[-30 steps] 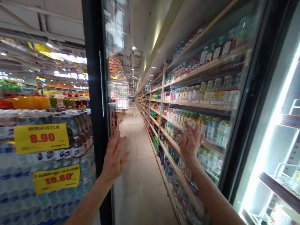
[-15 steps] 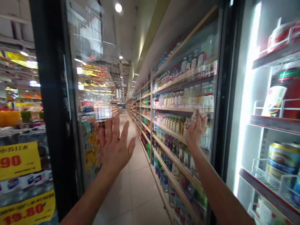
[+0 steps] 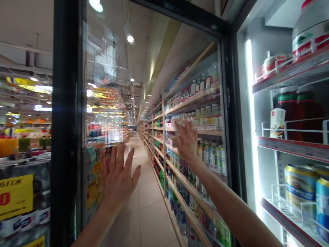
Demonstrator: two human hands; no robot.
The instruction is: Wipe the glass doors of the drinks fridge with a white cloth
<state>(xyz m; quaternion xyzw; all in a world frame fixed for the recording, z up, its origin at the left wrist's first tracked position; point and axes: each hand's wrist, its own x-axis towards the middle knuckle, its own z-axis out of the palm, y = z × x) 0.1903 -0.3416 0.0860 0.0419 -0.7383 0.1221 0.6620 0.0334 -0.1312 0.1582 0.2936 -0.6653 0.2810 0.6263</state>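
Observation:
A glass cooler door (image 3: 110, 44) in a black frame stands swung open in front of me. My left hand (image 3: 119, 175) has its fingers spread, palm toward the pane, near the door's left side; whether it touches the glass I cannot tell. Higher up and to the right, my right hand (image 3: 187, 142) presses a crumpled pale cloth (image 3: 178, 128) against the glass or close to it. Motion blurs the right fingers, and part of the cloth is hidden behind them. Bottles on aisle shelves show through the pane.
At the right is the lit cooler, with cans (image 3: 299, 185) and dark bottles (image 3: 293, 113) on wire-fronted shelves (image 3: 293, 147). Long drink shelves (image 3: 190, 103) run down the aisle beyond the glass. Packs of bottled drinks with a yellow price sign (image 3: 16, 195) stand at the left.
My left hand has come off the door's edge area and spread over the glass. My right hand, with the cloth, went up, then moved left. The view has turned right, showing more cooler.

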